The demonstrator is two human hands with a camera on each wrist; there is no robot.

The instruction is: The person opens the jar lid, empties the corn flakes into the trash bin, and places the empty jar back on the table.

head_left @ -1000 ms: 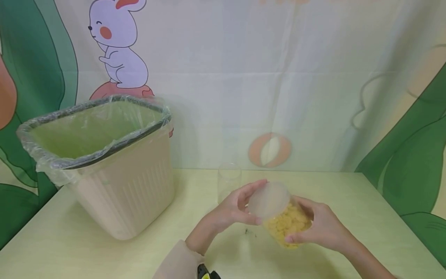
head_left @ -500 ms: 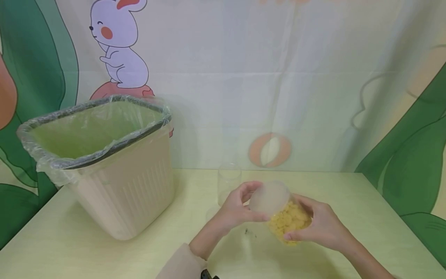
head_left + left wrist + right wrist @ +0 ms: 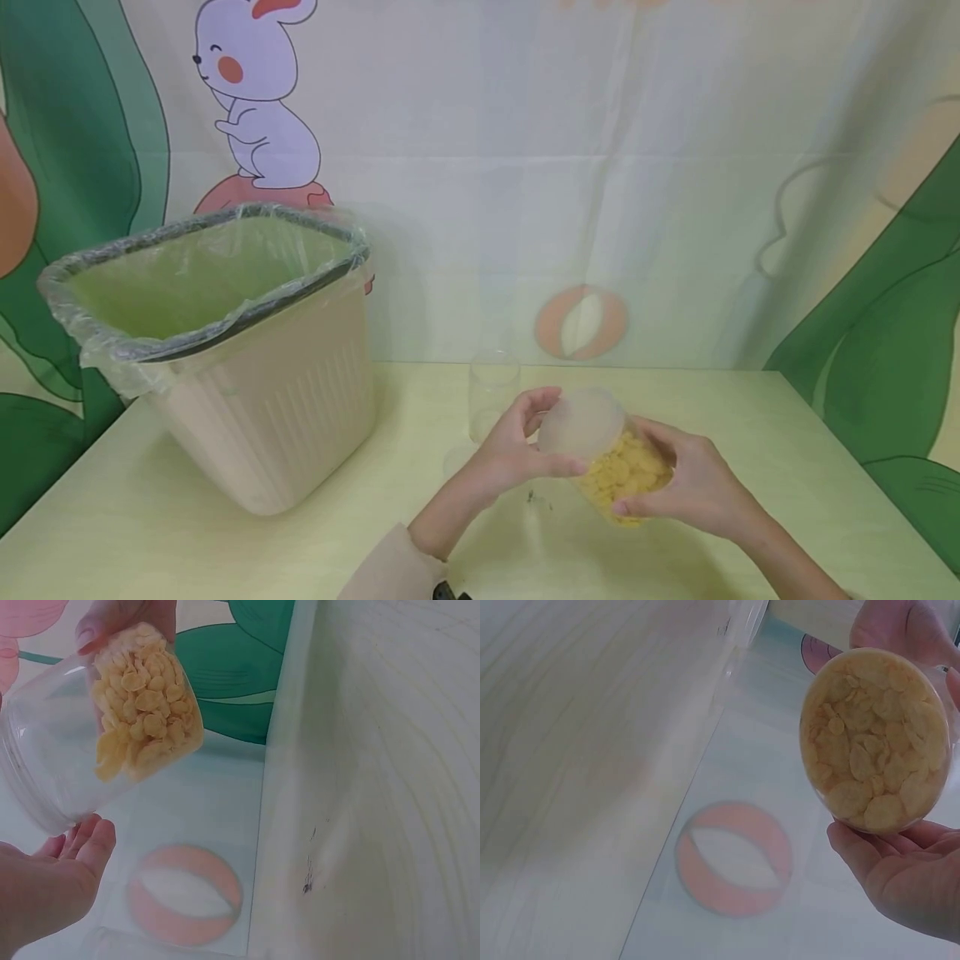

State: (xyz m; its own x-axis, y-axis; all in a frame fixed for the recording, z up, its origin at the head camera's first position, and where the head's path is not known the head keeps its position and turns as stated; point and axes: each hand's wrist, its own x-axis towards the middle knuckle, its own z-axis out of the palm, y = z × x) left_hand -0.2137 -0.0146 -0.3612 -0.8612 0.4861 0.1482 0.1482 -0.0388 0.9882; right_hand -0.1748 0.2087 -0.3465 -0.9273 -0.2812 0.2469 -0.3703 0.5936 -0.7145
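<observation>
A clear jar (image 3: 628, 477), part filled with yellow flakes like cornflakes, is held tilted above the table, its top leaning left. My left hand (image 3: 512, 450) grips the whitish round lid (image 3: 581, 423), thumb at the near edge and fingers at the far one. Around the jar's body curls my right hand (image 3: 693, 490), thumb on the near side. In the left wrist view, the flakes (image 3: 146, 705) lie toward the base, with bare clear wall above them. The right wrist view looks at the round jar base (image 3: 877, 742), and my right hand (image 3: 907, 874) supports it.
Behind my left hand stands a clear empty cylinder (image 3: 493, 383), and a faint clear disc (image 3: 457, 458) lies near it. A beige bin (image 3: 300, 408) with a plastic liner stands at the left. Small dark specks (image 3: 532, 498) mark the table. A printed curtain (image 3: 675, 208) hangs behind.
My left hand has shifted slightly right around the lid, its thumb moving along the near edge. The jar has moved slightly right and up. My right hand stays almost still.
</observation>
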